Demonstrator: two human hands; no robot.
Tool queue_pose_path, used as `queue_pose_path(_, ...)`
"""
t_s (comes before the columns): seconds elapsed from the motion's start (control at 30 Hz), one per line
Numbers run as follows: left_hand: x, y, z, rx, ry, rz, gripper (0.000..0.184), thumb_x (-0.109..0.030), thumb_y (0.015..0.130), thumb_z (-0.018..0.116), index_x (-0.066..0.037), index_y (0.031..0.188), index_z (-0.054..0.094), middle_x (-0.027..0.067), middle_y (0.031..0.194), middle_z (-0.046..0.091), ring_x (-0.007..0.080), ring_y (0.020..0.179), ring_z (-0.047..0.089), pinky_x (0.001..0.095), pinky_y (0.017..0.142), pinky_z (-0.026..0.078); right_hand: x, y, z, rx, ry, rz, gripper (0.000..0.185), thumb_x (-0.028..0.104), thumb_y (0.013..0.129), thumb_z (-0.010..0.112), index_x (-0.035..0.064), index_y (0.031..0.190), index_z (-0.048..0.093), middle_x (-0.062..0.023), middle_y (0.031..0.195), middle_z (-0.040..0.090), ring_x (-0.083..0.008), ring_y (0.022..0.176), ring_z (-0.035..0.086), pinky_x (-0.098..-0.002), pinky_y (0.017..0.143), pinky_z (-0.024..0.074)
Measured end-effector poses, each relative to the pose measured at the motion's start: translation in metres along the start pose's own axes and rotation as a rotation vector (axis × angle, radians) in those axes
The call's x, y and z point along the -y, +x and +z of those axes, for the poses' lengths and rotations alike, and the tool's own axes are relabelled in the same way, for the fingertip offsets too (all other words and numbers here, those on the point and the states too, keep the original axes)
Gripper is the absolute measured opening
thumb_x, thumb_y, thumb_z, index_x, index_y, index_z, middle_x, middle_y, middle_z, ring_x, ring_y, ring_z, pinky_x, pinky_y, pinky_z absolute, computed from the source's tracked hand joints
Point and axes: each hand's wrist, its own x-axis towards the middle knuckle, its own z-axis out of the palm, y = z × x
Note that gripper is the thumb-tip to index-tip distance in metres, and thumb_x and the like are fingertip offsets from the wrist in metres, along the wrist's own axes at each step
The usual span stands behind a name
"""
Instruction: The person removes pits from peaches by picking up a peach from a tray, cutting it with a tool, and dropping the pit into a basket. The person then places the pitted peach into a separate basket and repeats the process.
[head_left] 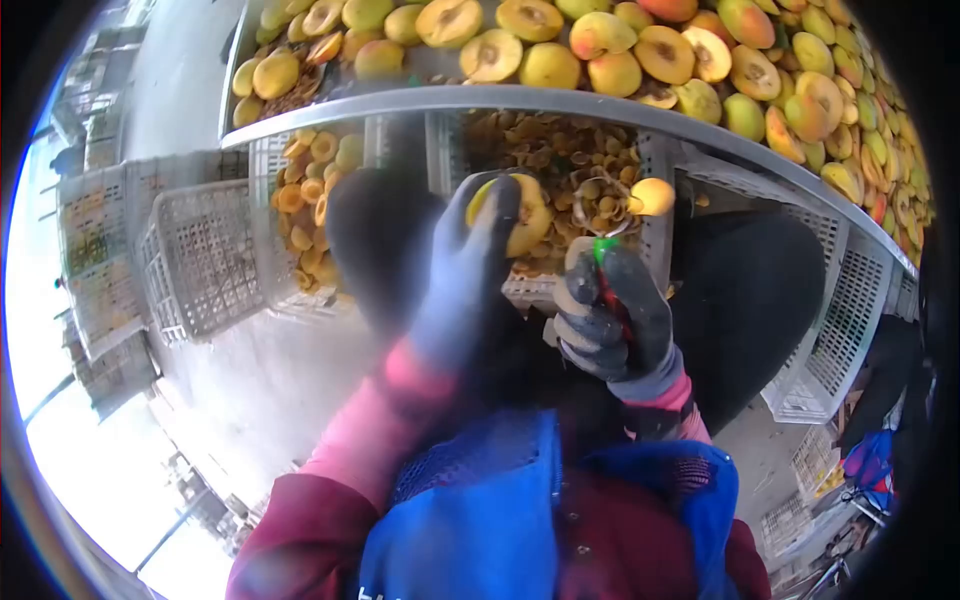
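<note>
My left hand, in a grey-and-white work glove, is closed around a yellow peach half with its cut side partly showing. In my gloved right hand is a corer with a red and green handle and a thin curved metal end. Just beyond its tip is a round yellow-orange piece; whether it touches the tool I cannot tell. Both hands are over my lap, apart from each other. Below them, a crate of fruit scraps holds brownish cut-out pieces.
A metal-rimmed table heaped with whole and halved peaches curves across the front. A crate of cut pieces stands at left under it. White plastic crates are stacked further left, with another crate at right.
</note>
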Motion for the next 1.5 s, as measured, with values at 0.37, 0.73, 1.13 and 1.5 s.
queue_pose_path(0.37,0.012,-0.014,-0.006,0.036,0.095,0.278,0.043,-0.039,0.098,0.041,0.001,0.105,0.056,0.0074,0.09,0.059,0.0112,0.081,0.057,0.0253,0.067,0.047,-0.036,0.016,0.009,-0.459,-1.15,-0.598,0.019,0.013,0.088,0.057,0.0017,0.103,0.054,-0.0106,0.076,0.06,-0.0221,0.064,0.058,-0.0303,0.059,0.0454)
queue_pose_path(0.73,0.026,-0.016,-0.015,-0.023,0.538,0.835,0.046,-0.017,0.088,0.058,0.004,0.126,0.043,0.0189,0.108,0.055,0.0271,0.09,0.058,0.0357,0.077,0.049,-0.043,0.003,0.012,-0.447,-1.458,-0.701,0.024,0.015,0.084,0.059,0.004,0.105,0.054,-0.0195,0.081,0.06,-0.0366,0.068,0.06,-0.0407,0.059,0.0466)
queue_pose_path(1.13,0.02,-0.021,-0.004,0.022,0.297,0.432,0.037,-0.019,0.09,0.054,0.003,0.12,0.048,0.0155,0.099,0.058,0.0216,0.086,0.057,0.0333,0.069,0.049,-0.04,0.004,0.016,-0.571,-1.785,-0.916,0.024,0.014,0.084,0.059,0.0019,0.103,0.051,-0.0193,0.078,0.059,-0.0379,0.07,0.059,-0.0434,0.059,0.0444)
queue_pose_path(1.5,0.028,-0.017,-0.013,0.038,0.483,0.568,0.025,-0.017,0.095,0.044,0.003,0.103,0.056,0.0107,0.088,0.059,0.0162,0.078,0.056,0.0264,0.071,0.045,-0.047,-0.004,0.011,-0.486,-1.729,-0.708,0.038,0.013,0.087,0.056,-0.0054,0.119,0.05,-0.0223,0.098,0.059,-0.0362,0.086,0.059,-0.0398,0.076,0.0469)
